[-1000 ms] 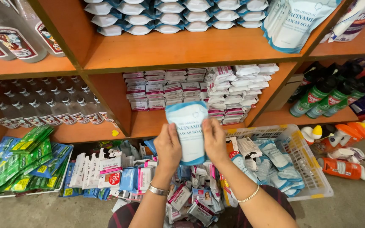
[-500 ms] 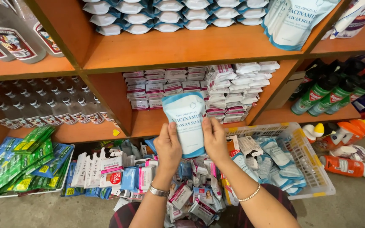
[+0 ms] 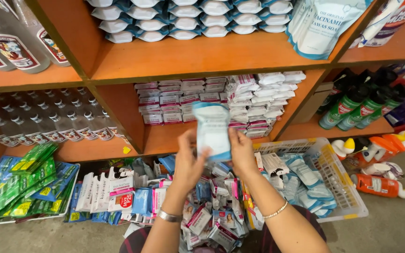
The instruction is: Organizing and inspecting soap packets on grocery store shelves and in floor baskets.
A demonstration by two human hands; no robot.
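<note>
In the head view, one flat white plastic pouch with light-blue edges (image 3: 213, 129) is held upright in front of the middle shelf of the orange wooden shelving (image 3: 202, 58). It is pinched at its lower edges between the two hands: the left hand (image 3: 189, 161), with a silver metal bangle on the wrist, grips the left edge, and the right hand (image 3: 241, 151), with a thin beaded bracelet on the wrist, grips the right edge. The fingers of both are closed on the pouch.

On the shelf behind, two stacks of small flat packets are seen: pink-and-white ones (image 3: 179, 99) on the left and crinkled white ones (image 3: 270, 96) on the right. On the shelf above, rows of white-and-blue soft wipe packs (image 3: 188, 16) are laid, too many to be counted. Clear plastic bottles with dark caps (image 3: 48, 124) are ranged in rows at the left. Four green plastic bottles with black caps (image 3: 359, 105) are seen at the right. Near the hands, a white plastic mesh basket (image 3: 338, 187) is filled with light-blue sachets. A loose heap of glossy sachets (image 3: 212, 215) is spread on the floor below the hands. Green foil sachets (image 3: 22, 185) are piled at the near left, and two orange plastic bottles (image 3: 383, 185) lie at the right.
</note>
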